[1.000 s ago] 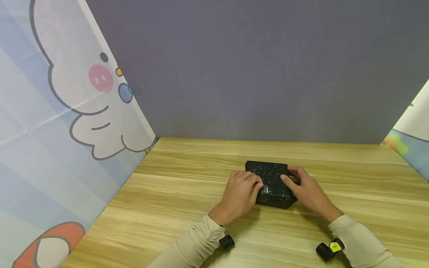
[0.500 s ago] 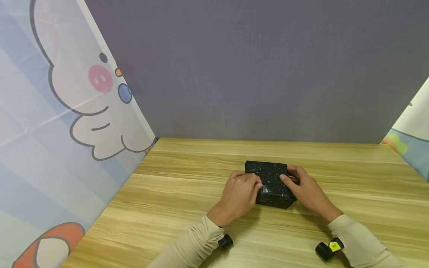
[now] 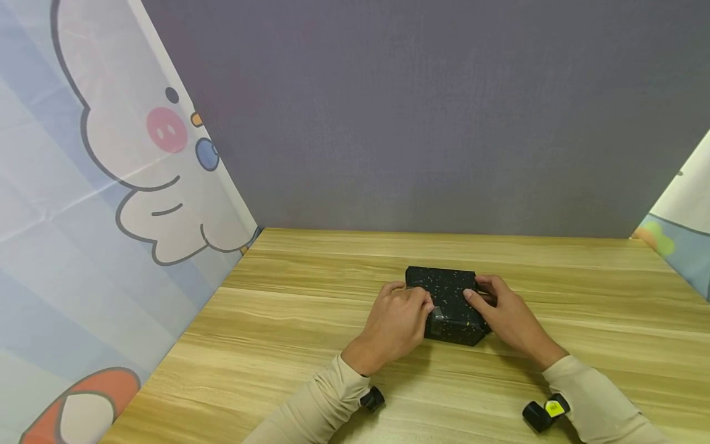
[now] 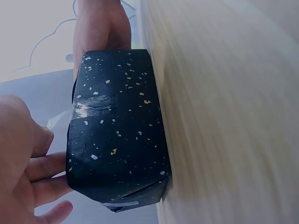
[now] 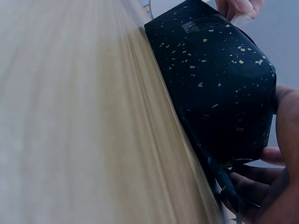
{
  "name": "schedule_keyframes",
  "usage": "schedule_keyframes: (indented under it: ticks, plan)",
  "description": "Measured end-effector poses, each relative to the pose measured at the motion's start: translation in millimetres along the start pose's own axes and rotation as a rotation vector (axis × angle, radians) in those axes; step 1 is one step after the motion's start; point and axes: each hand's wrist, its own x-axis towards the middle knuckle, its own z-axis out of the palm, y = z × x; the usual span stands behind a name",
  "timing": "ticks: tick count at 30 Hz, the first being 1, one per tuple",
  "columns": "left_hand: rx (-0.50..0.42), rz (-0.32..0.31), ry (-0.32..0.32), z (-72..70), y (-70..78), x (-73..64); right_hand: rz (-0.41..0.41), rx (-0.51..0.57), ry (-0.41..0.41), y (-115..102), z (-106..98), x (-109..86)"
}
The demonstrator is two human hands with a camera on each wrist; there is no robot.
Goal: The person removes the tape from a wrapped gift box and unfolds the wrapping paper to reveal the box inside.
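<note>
A box wrapped in black paper with gold and white flecks (image 3: pixel 452 296) lies on the wooden table (image 3: pixel 266 345). Clear tape (image 4: pixel 96 106) runs over its near edge. My left hand (image 3: pixel 394 320) is at the box's left side, thumb and forefinger pinching a loose end of that tape (image 4: pixel 58 120), which stands up from the paper in the left wrist view. My right hand (image 3: pixel 513 317) steadies the box's right end, its thumb on top and the other fingers behind. In the right wrist view those fingers touch a folded paper flap (image 5: pixel 219 179) at that end.
A grey panel (image 3: pixel 421 123) rises along the table's back edge. Cloth printed with cartoon figures (image 3: pixel 127 203) hangs at the left, and more printed cloth (image 3: pixel 682 228) at the right. Each sleeved wrist carries a small black camera.
My left hand has shifted very slightly left and toward me. The tape's shine on the near edge has changed. The box and my right hand look still.
</note>
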Motion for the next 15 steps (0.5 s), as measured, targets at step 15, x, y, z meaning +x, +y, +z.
schedule_keyframes:
  ticks: [15]
  plan:
    - [-0.007, 0.002, -0.023, -2.3, 2.2, 0.8, 0.003, 0.004, -0.009, 2.7, -0.9, 0.2]
